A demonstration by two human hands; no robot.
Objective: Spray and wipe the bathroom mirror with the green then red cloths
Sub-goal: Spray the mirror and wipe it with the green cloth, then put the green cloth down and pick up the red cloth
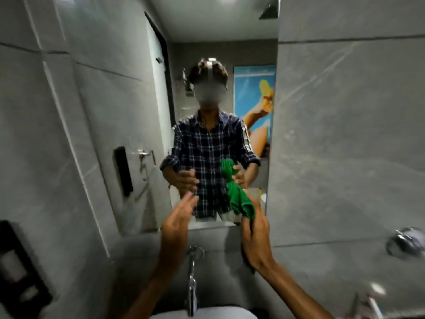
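The bathroom mirror [128, 116] fills the wall ahead and reflects a person in a checked shirt. My right hand [256, 236] is raised near the mirror's lower edge and grips a bunched green cloth [241, 201], which hangs against the glass. The cloth's reflection shows just above it. My left hand [178, 221] is raised beside it, empty, with the fingers held apart and pointing at the glass. No red cloth or spray bottle is in view.
A chrome tap [192, 284] stands over a white basin [202, 313] directly below my hands. Grey tiled walls close in on both sides. A round chrome fitting [404, 241] sits on the right wall, and a dark wall holder [20, 268] on the left.
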